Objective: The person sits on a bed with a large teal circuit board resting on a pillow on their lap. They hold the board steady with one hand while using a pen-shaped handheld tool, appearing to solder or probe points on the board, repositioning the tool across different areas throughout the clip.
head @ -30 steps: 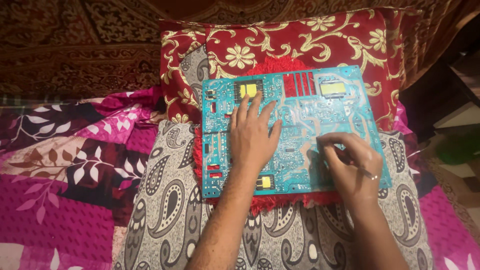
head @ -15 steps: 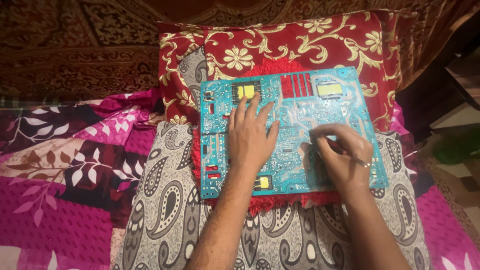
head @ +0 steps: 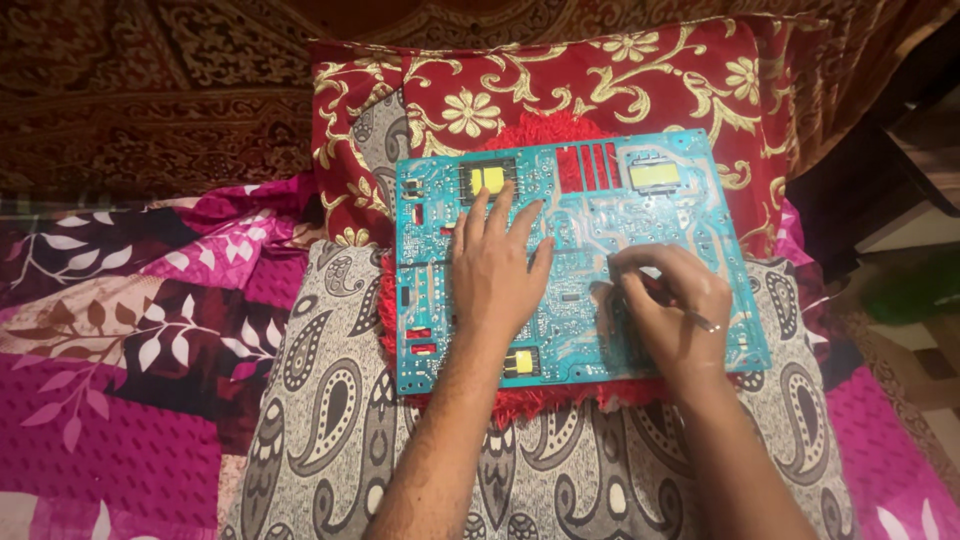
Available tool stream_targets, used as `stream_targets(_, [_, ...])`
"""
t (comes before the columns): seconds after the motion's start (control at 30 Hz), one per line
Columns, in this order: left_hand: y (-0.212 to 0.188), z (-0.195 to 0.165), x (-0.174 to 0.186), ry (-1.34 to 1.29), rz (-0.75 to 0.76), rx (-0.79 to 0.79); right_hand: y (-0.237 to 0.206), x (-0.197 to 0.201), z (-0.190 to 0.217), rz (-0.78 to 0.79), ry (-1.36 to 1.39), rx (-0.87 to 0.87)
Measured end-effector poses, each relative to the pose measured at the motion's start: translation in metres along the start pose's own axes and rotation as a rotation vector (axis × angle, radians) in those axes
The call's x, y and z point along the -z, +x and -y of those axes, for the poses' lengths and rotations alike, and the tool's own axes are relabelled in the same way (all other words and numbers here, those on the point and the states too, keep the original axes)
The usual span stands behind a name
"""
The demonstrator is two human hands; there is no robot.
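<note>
Change since earlier frame: little; both hands keep their places on the board, and the right hand's fingers look drawn slightly closer together over the same spot.
Right hand: fingers pinched together on a thin metal tool, only a short length showing near the knuckles; its tip is hidden under the fingers, so contact point cannot be told.
Left hand: flat, fingers spread apart, palm pressing the board's middle; holds nothing.
Circuit board: blue, solder side up, 3 yellow blocks showing through it, lying level on a red shaggy mat.
Support: mat sits on a grey paisley cushion, board's far edge toward a red floral pillow.
Surround: pink patterned bedspread at the cushion's left edge.
Judgement, method: soft backing lets the board rock; keep the left palm down firmly, work the tool with small, light strokes near the board's right edge, and avoid slipping across neighbouring joints.
</note>
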State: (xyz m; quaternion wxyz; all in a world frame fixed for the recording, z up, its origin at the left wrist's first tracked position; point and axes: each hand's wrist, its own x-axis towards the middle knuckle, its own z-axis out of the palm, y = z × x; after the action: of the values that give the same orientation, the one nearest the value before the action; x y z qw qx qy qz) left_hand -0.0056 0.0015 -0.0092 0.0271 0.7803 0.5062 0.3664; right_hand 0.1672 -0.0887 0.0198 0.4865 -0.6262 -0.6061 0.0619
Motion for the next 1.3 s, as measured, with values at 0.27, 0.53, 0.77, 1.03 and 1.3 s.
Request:
stream_targets(0.27, [0.0003, -0.0005, -0.0008, 0.005, 0.007, 0.006, 0.0010, -0.0002, -0.0024, 0.008, 0.060, 0.033])
stream_targets(0.53, [0.0001, -0.0005, 0.0002, 0.026, 0.011, 0.000, -0.0023, 0.0025, -0.0011, 0.008, -0.042, 0.008])
stream_targets(0.77, [-0.0002, -0.0008, 0.0007, 0.016, 0.003, 0.001, -0.0003, 0.0010, 0.0009, 0.006, 0.007, 0.053])
stream_targets(1.03, [-0.0001, 0.0005, 0.0017, 0.019, 0.015, 0.004, -0.0006, 0.0002, -0.0010, 0.011, -0.032, 0.034])
stream_targets(1.3, [0.0005, 0.0012, 0.0027, 0.038, 0.033, 0.009, -0.0036, 0.0020, -0.0021, 0.018, 0.046, 0.043])
